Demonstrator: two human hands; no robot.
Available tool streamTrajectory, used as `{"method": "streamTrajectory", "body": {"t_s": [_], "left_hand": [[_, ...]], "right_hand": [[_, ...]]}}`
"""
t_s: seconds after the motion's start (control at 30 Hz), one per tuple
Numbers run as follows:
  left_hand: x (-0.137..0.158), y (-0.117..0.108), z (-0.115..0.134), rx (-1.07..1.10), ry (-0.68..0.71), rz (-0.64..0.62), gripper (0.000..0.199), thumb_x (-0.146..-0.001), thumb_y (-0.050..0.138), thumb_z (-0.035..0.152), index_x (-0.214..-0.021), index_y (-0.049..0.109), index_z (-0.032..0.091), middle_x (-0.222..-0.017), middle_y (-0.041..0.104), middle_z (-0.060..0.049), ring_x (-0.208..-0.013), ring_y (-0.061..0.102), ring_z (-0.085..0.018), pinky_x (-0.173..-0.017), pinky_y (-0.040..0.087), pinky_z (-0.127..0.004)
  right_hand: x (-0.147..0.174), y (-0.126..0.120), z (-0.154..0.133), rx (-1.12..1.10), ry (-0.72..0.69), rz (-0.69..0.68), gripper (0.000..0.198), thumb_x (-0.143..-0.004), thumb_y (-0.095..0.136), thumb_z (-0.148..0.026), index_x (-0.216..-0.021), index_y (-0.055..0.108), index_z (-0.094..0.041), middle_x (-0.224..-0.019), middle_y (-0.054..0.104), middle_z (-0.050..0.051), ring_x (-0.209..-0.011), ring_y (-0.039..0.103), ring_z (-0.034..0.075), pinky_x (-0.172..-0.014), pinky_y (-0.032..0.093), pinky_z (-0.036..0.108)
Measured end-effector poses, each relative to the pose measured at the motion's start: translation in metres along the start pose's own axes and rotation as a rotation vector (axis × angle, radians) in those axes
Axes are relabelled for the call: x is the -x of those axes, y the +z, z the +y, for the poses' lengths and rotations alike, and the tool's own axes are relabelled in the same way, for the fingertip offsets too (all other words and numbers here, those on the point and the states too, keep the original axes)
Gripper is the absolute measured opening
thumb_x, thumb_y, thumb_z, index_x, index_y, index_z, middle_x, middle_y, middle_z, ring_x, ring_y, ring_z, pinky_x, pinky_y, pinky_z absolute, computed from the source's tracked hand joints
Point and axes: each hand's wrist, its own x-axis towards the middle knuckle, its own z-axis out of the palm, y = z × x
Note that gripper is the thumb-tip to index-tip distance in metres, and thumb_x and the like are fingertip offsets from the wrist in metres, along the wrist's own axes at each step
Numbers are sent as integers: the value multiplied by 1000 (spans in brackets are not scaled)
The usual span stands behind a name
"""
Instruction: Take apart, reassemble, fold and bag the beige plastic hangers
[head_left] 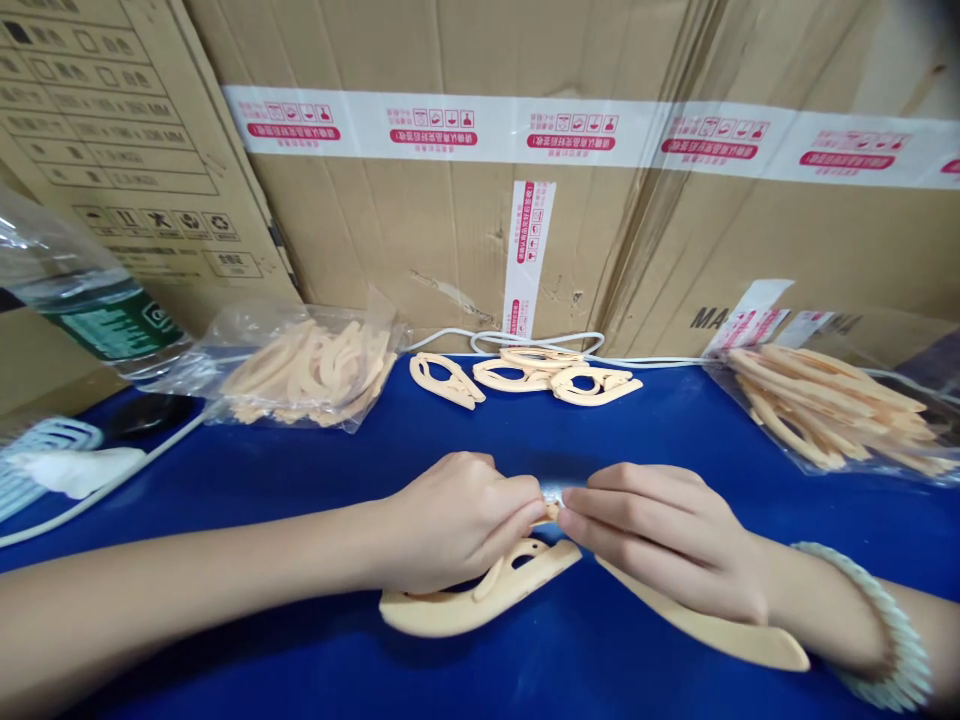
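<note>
My left hand [469, 520] is closed, its thumb and fingers pinching a small beige hanger part [551, 512]. Fingertips of my right hand [667, 540] press at the other end of that part, so the hands almost meet. Below my left hand is a curved beige plastic hanger piece [450, 612] with a slotted end; my fingers hide its upper side. A long, smooth hanger arm [720, 630] sticks out beneath my right hand, slanting toward the lower right. Whether my right palm holds this arm or it lies on the table cannot be made out.
Folded beige hangers [592, 385] lie at the back of the blue table [360, 680]. Clear bags of hanger parts stand left [315, 370] and right [832, 400]. A water bottle [112, 310], white cable [150, 465] and cardboard boxes [420, 230] border the work area.
</note>
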Motion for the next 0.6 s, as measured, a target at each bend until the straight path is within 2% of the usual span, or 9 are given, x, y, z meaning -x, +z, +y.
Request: {"method": "streamTrajectory", "body": {"t_s": [0.07, 0.13, 0.23, 0.3, 0.37, 0.4, 0.47, 0.53, 0.6], "left_hand": [[0, -2, 2, 93, -30, -6, 36, -99, 32, 26, -74, 57, 18, -64, 57, 0, -56, 47, -14, -65, 37, -28], [-1, -5, 2, 246, -117, 2, 35, -100, 32, 28, -77, 57, 18, -65, 57, 1, -58, 50, -13, -65, 39, -26], [-2, -7, -2, 633, -320, 22, 36, -100, 33, 40, -85, 57, 18, -62, 55, 3, -49, 48, -11, -51, 37, -23], [-3, -6, -9, 895, -389, 76, 37, -98, 36, 48, -94, 57, 18, -65, 60, 2, -45, 49, -10, -47, 37, -22], [-5, -6, -18, 1087, -381, 194, 33, -93, 48, 47, -99, 60, 16, -73, 66, -2, -56, 59, -13, -56, 45, -24], [-7, -5, -22, 1169, -376, 259, 30, -90, 56, 42, -99, 62, 15, -77, 68, -5, -65, 63, -15, -64, 49, -26], [-8, -5, -29, 1317, -397, 371, 23, -83, 66, 31, -98, 65, 13, -84, 70, -6, -77, 66, -17, -78, 51, -30], [-9, -5, -32, 1427, -431, 435, 21, -81, 67, 23, -100, 66, 14, -88, 71, -7, -79, 67, -17, -81, 51, -31], [-9, -6, -32, 1489, -445, 460, 18, -83, 65, 20, -100, 67, 14, -89, 72, -7, -82, 68, -17, -83, 52, -30]], "right_hand": [[-2, -2, -1, -35, 44, 16, 31, -101, 42, -15, -127, 57, -24, -100, 70, 8, -91, 66, 21, -71, 56, 32], [-3, -2, 0, -122, 125, 58, 30, -103, 37, -19, -123, 58, -24, -99, 68, 9, -91, 66, 21, -74, 56, 33], [-3, 3, 6, -193, 288, 183, 25, -101, 39, -18, -110, 61, -23, -94, 66, 9, -88, 64, 21, -73, 55, 33], [0, 9, 11, -210, 438, 208, 18, -98, 44, -18, -99, 62, -22, -92, 65, 8, -83, 63, 21, -70, 54, 32], [3, 14, 16, -259, 616, 174, 13, -97, 47, -23, -95, 60, -21, -86, 64, 6, -73, 61, 19, -64, 53, 31], [4, 16, 18, -296, 709, 153, 13, -97, 48, -27, -99, 59, -21, -82, 62, 5, -68, 60, 18, -62, 51, 30], [5, 18, 19, -365, 854, 136, 26, -96, 47, -33, -118, 52, -19, -72, 57, 0, -60, 57, 17, -57, 48, 28], [5, 19, 20, -400, 943, 150, 44, -95, 45, -34, -135, 38, -17, -66, 52, -4, -55, 54, 16, -55, 46, 28], [4, 17, 20, -419, 1006, 140, 53, -91, 45, -32, -140, 31, -16, -61, 48, -7, -51, 52, 15, -54, 44, 27]]}}
